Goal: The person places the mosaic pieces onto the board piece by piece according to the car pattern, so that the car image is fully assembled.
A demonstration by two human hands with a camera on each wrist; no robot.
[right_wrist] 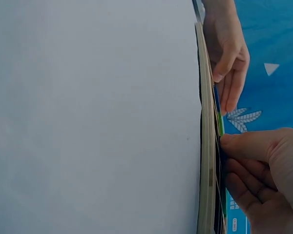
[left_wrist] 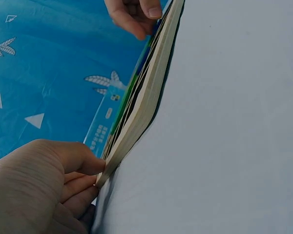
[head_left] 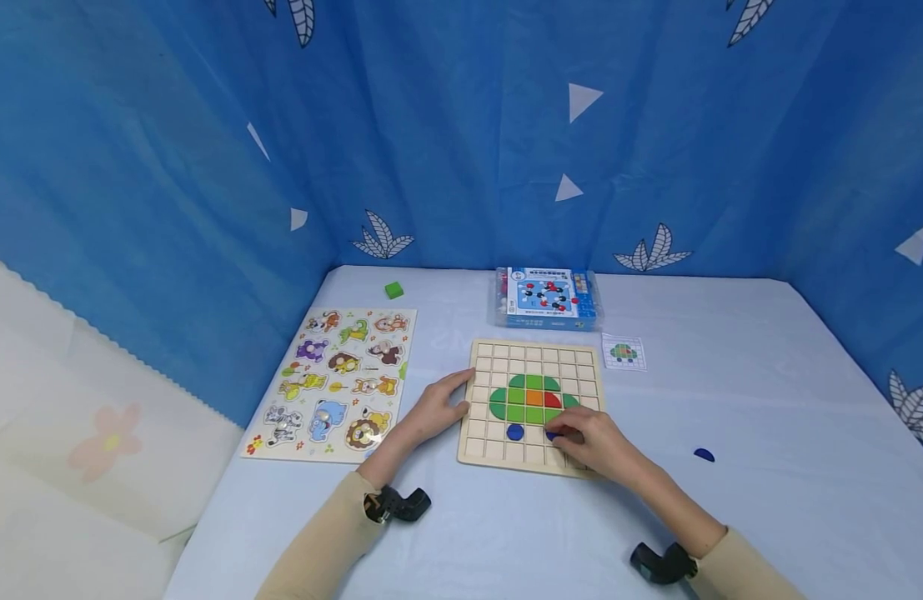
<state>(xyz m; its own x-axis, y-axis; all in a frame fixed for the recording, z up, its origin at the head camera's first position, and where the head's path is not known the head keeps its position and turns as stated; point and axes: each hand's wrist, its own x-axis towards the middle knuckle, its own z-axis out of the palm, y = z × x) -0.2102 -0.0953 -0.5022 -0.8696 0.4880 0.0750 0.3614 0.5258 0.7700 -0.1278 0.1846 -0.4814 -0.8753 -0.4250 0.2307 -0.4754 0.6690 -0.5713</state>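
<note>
A wooden grid board (head_left: pixel 484 450) lies on the table with several green pieces (head_left: pixel 516 397), an orange square (head_left: pixel 534 397), a red piece (head_left: pixel 552 400) and a round blue shape (head_left: pixel 515 432) in its cells. My left hand (head_left: pixel 433 410) rests at the board's left edge, thumb and fingers extended against its side. Over the lower right part of the grid, my right hand (head_left: pixel 598 442) pinches a small blue piece (head_left: pixel 553 434) between thumb and fingers, mostly covered by the fingertips. In the right wrist view, the right thumb (right_wrist: pixel 244 142) sits right at the board's surface.
A loose blue half-circle (head_left: pixel 704 455) lies right of the board. A pattern card (head_left: pixel 635 364) is at its upper right, a plastic boxed set (head_left: pixel 544 322) behind it. To the left are an animal peg puzzle (head_left: pixel 326 450) and a green block (head_left: pixel 393 290). Blue curtains enclose the table.
</note>
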